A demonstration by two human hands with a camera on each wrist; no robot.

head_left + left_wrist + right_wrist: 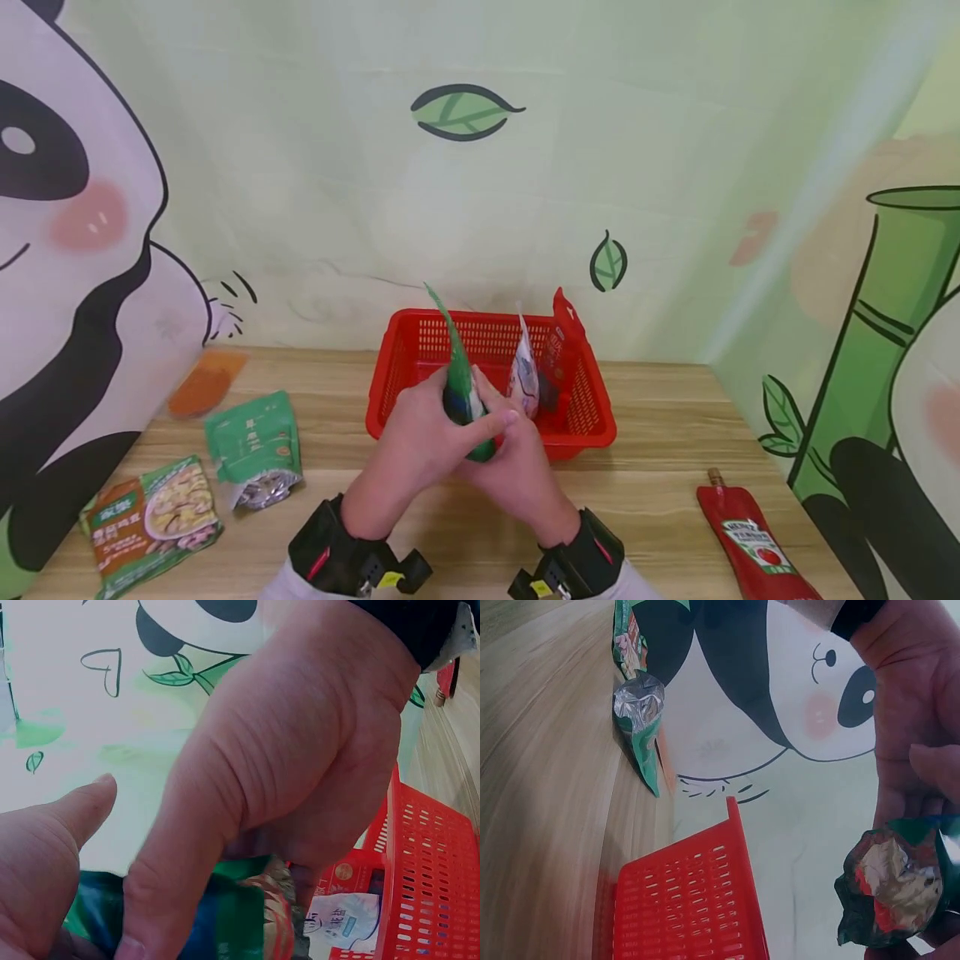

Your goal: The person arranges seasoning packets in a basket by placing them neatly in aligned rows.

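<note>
Both hands grip a green foil packet, held upright at the near side of a red plastic basket. My left hand holds the packet's left side, its thumb reaching across the front toward the right hand. Against the other side, my right hand curls its fingers and thumb. The packet's crumpled silvery bottom shows in the right wrist view; much of its front is hidden by the hands. Inside the basket stand a white packet and a taller red packet, both toward the right.
A green pouch with a silvery base and a brown-and-green food packet lie at left. Behind them is a flat orange item. A red Heinz ketchup pouch lies at right. A printed cloth backdrop rises behind the table.
</note>
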